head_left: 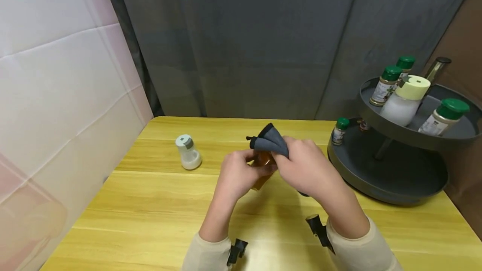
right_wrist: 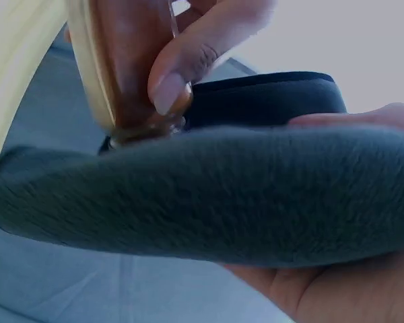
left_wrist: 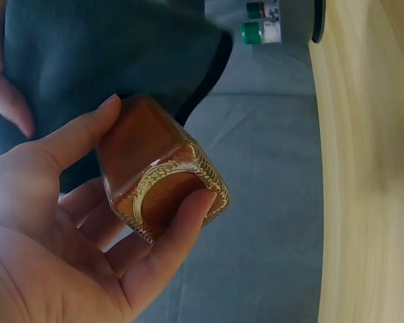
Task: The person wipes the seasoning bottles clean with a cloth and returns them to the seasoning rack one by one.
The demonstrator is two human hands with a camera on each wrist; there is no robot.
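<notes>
My left hand (head_left: 238, 173) holds a square-sided glass bottle (left_wrist: 141, 141) with reddish-brown contents, thumb and fingertips on its sides. The bottle is tilted; its ridged base, with a round ring, faces the left wrist camera. A dark grey cloth (head_left: 269, 140) with black edging is gripped by my right hand (head_left: 306, 166). In the right wrist view, a thick fold of the cloth (right_wrist: 209, 195) lies against one end of the bottle (right_wrist: 135, 60) and hides that end. Both hands are close together above the wooden table.
On the left of the table (head_left: 150, 212) stands a clear shaker (head_left: 189, 154) with a pale lid. A dark two-tier round rack (head_left: 388, 179) occupies the right, bearing green-capped spice jars (head_left: 384, 87) and a yellow-lidded shaker (head_left: 403, 103). Grey curtain (head_left: 241, 45) hangs behind.
</notes>
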